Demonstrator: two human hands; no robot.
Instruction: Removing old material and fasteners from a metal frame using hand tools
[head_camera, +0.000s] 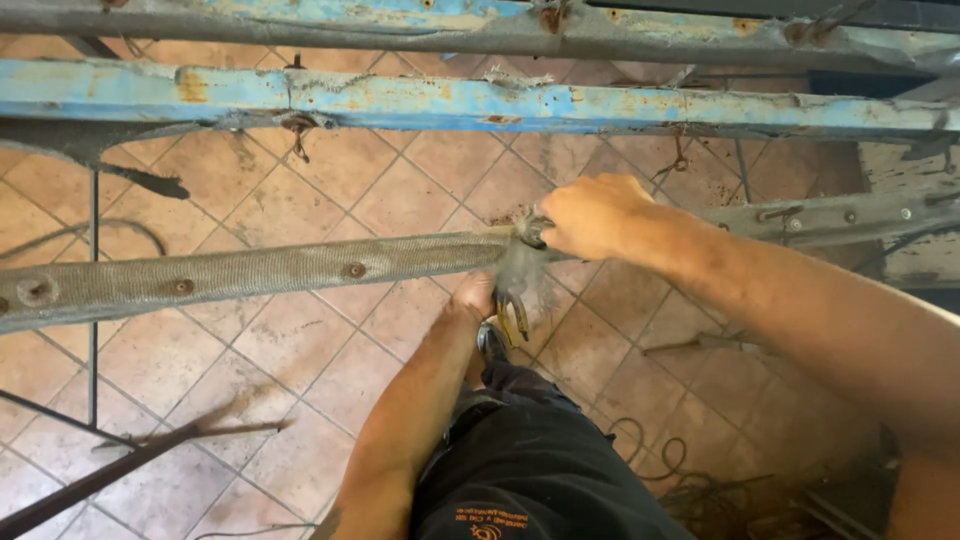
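Black trousers nearest, left hand (478, 297) under a grey mesh-wrapped bar (250, 270), closed on yellow-handled pliers (513, 312), right hand (590, 215) clenched around frayed mesh (522, 262) on the bar, terracotta floor tiles (290, 210) below, chipped blue metal beam (420, 100) beyond.

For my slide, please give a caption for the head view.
Right hand grips frayed webbing on a metal frame; left hand holds pliers beneath.
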